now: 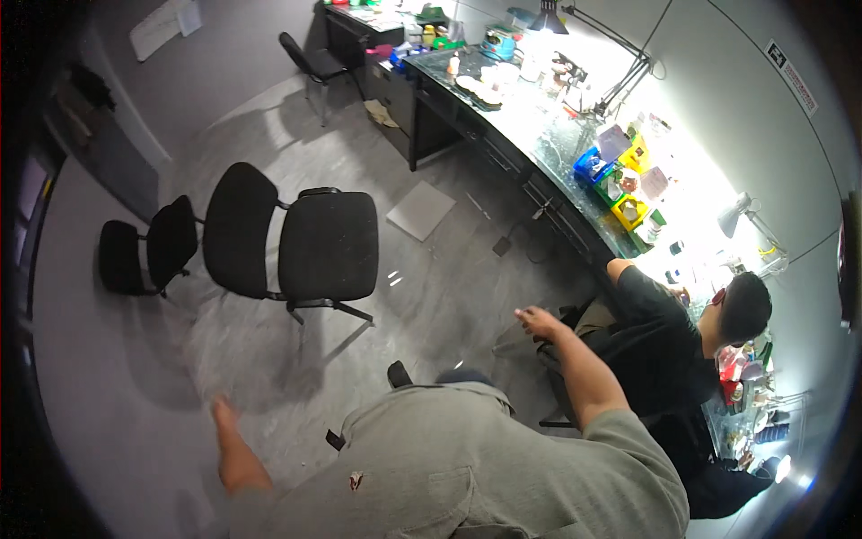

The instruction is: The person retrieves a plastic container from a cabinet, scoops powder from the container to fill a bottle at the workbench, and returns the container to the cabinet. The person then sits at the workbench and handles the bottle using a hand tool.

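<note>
My left hand (224, 412) hangs low at the left, over the grey floor, with nothing visible in it. Its fingers are small and smeared, so their pose is unclear. Out in front and to the right is my right hand (540, 323), its fingers partly stretched out and nothing seen in them. It is nearest to a seated person in black (660, 346), apparently not touching them. Ahead of me a black chair (328, 247) stands with its backrest toward the left.
A long workbench (548, 139) runs along the right wall, with blue and yellow bins (632, 208) and desk lamps. On the floor lie a pale square panel (420, 211) and a dark cable (505, 244). More black chairs stand at the left (171, 242) and far back (323, 65).
</note>
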A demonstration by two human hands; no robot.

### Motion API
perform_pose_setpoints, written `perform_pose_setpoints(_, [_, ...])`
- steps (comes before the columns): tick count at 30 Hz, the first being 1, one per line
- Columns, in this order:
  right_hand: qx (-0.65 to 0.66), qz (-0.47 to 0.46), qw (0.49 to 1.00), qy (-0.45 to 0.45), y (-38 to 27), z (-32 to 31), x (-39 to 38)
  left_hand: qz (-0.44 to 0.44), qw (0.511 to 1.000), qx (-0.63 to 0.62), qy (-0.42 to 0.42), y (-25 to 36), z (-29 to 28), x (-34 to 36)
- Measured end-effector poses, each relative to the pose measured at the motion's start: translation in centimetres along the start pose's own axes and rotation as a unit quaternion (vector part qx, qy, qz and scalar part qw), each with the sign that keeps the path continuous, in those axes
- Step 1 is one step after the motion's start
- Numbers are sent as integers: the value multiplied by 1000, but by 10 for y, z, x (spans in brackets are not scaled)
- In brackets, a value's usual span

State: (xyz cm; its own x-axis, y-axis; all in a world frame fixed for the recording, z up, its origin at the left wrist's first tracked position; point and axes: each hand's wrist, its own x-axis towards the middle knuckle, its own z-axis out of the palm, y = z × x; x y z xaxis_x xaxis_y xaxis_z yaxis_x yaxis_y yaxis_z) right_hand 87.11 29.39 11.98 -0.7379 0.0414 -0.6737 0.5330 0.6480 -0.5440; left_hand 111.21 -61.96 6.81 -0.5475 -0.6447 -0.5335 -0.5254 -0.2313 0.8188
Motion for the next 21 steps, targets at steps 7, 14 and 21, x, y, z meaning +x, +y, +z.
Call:
perform_pose_setpoints(7, [42, -86, 987, 132, -94, -171, 65, 105, 972, 188, 96, 274, 230, 231])
perform_pose_setpoints(14, [19, -42, 993, 111, -192, -357, 239, 10, 985, 128, 116, 272, 268, 272])
perform_pose_setpoints(21, [-204, -32, 970, 130, -341, -484, 395, -46, 969, 180, 161, 259, 317, 249])
